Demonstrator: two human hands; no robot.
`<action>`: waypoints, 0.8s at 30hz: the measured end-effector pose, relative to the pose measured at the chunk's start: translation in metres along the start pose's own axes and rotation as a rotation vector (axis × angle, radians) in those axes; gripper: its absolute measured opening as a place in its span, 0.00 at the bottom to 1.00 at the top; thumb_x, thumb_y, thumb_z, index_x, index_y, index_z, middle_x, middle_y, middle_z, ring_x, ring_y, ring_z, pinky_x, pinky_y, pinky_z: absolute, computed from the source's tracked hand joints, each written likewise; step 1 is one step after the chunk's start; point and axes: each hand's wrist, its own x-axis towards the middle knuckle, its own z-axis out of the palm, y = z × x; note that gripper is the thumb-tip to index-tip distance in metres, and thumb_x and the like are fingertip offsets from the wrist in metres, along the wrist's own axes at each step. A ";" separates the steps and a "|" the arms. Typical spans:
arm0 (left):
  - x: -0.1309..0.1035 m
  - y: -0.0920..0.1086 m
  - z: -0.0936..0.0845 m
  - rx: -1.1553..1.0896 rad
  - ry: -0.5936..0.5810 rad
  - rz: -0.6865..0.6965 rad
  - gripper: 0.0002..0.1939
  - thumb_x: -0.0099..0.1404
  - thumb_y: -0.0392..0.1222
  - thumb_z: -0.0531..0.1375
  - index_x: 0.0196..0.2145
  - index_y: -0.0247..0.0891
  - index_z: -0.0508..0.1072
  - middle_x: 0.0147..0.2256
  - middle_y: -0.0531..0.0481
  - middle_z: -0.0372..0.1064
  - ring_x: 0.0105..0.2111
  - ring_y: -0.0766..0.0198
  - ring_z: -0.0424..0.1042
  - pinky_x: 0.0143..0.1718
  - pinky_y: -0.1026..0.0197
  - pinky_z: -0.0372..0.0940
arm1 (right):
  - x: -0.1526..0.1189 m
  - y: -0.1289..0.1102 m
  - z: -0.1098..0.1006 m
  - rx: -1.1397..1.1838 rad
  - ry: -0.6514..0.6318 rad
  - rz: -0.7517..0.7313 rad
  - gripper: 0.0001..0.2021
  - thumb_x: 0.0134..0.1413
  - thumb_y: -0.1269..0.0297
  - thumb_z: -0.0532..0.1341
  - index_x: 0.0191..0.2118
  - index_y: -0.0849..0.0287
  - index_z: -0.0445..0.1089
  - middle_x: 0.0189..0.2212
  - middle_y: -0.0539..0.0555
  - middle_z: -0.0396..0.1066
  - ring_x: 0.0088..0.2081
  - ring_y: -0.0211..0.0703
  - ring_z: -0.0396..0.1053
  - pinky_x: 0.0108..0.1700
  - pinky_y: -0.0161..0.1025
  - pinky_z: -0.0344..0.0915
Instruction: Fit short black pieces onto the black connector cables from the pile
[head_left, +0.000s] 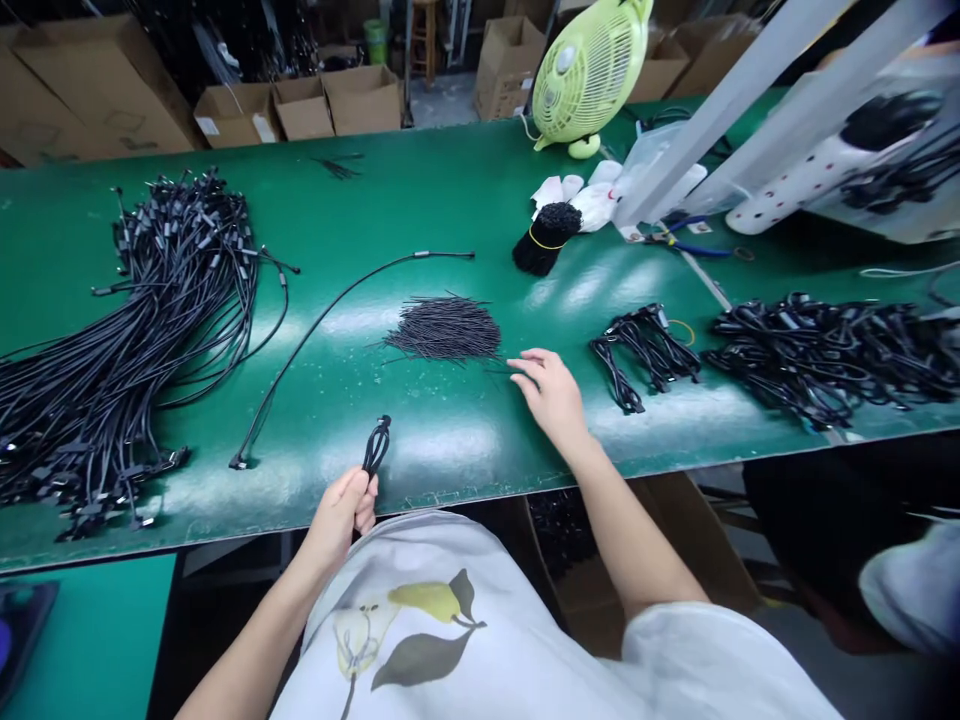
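Observation:
My left hand (343, 512) is closed around a folded black cable (376, 446), held at the near edge of the green table (450, 190). My right hand (551, 390) lies flat on the table with its fingers spread, fingertips touching the edge of a loose heap of short black twist ties (446, 330). One long black cable (322, 325) stretches out straight on the table between the hands and the far side.
A big pile of loose black cables (127, 330) fills the left of the table. Bundled cables (645, 350) and a larger heap (825, 355) lie at the right. A banded bunch of ties (546, 238), a green fan (589, 70) and cardboard boxes (300, 105) stand farther back.

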 end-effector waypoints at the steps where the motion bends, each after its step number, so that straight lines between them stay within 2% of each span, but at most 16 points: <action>1: 0.002 0.002 0.004 -0.021 -0.017 -0.007 0.24 0.57 0.62 0.62 0.27 0.37 0.62 0.17 0.63 0.44 0.15 0.76 0.45 0.17 0.70 0.48 | 0.005 0.016 -0.005 -0.084 -0.007 -0.009 0.09 0.58 0.61 0.57 0.37 0.57 0.74 0.47 0.61 0.66 0.49 0.52 0.65 0.55 0.52 0.60; 3: 0.007 0.003 0.013 -0.025 -0.059 -0.012 0.24 0.57 0.62 0.62 0.28 0.36 0.63 0.18 0.63 0.46 0.16 0.76 0.46 0.17 0.70 0.49 | 0.013 0.037 -0.009 -0.166 -0.075 -0.014 0.08 0.57 0.62 0.58 0.36 0.58 0.72 0.44 0.61 0.66 0.45 0.51 0.65 0.51 0.51 0.63; 5: 0.010 0.002 0.021 -0.014 -0.090 -0.021 0.24 0.58 0.62 0.62 0.28 0.36 0.63 0.18 0.62 0.47 0.16 0.76 0.47 0.17 0.70 0.50 | 0.018 0.045 -0.010 -0.188 -0.168 0.008 0.07 0.57 0.62 0.58 0.35 0.59 0.70 0.38 0.59 0.66 0.40 0.49 0.66 0.46 0.47 0.64; 9: 0.010 0.000 0.024 -0.039 -0.078 -0.036 0.24 0.58 0.61 0.62 0.28 0.36 0.64 0.18 0.62 0.47 0.16 0.76 0.47 0.17 0.70 0.49 | 0.025 0.045 -0.019 -0.252 -0.352 0.018 0.06 0.55 0.63 0.58 0.30 0.58 0.67 0.31 0.55 0.64 0.34 0.45 0.64 0.40 0.43 0.62; 12: 0.007 0.004 0.022 -0.090 -0.056 -0.044 0.23 0.57 0.59 0.64 0.29 0.35 0.66 0.20 0.61 0.49 0.17 0.76 0.48 0.16 0.71 0.49 | 0.019 0.033 -0.028 -0.289 -0.350 0.002 0.07 0.55 0.64 0.56 0.28 0.58 0.63 0.30 0.55 0.63 0.32 0.45 0.63 0.38 0.43 0.60; 15: 0.004 0.008 0.024 -0.141 -0.080 -0.063 0.23 0.57 0.58 0.65 0.32 0.33 0.68 0.21 0.60 0.51 0.17 0.76 0.48 0.16 0.71 0.49 | -0.001 -0.002 -0.022 -0.129 -0.287 0.059 0.07 0.57 0.61 0.54 0.30 0.57 0.62 0.29 0.54 0.65 0.32 0.44 0.63 0.37 0.41 0.59; 17: 0.003 0.009 0.028 -0.170 -0.117 -0.068 0.23 0.57 0.58 0.64 0.38 0.34 0.69 0.21 0.61 0.51 0.17 0.76 0.48 0.16 0.71 0.49 | -0.020 -0.037 -0.005 0.111 -0.375 0.132 0.08 0.58 0.58 0.54 0.32 0.57 0.62 0.26 0.51 0.65 0.29 0.42 0.64 0.35 0.40 0.59; 20: 0.005 0.007 0.032 -0.207 -0.149 -0.030 0.27 0.59 0.56 0.63 0.51 0.38 0.65 0.21 0.61 0.52 0.17 0.75 0.49 0.16 0.71 0.49 | -0.048 -0.092 0.033 0.552 -0.601 0.222 0.09 0.57 0.57 0.56 0.35 0.57 0.63 0.23 0.47 0.65 0.25 0.38 0.63 0.33 0.37 0.61; 22: 0.008 0.005 0.030 -0.215 -0.112 0.042 0.27 0.61 0.55 0.62 0.53 0.38 0.64 0.22 0.61 0.52 0.17 0.75 0.49 0.16 0.71 0.50 | -0.061 -0.118 0.056 0.756 -0.669 0.259 0.09 0.56 0.57 0.58 0.37 0.57 0.64 0.26 0.47 0.66 0.24 0.36 0.63 0.31 0.36 0.61; 24: 0.009 0.004 0.024 -0.200 -0.031 0.148 0.24 0.62 0.55 0.61 0.49 0.35 0.67 0.22 0.60 0.52 0.18 0.75 0.50 0.17 0.71 0.51 | -0.067 -0.133 0.069 0.772 -0.656 0.213 0.09 0.56 0.58 0.58 0.38 0.58 0.67 0.28 0.49 0.67 0.24 0.35 0.63 0.29 0.35 0.62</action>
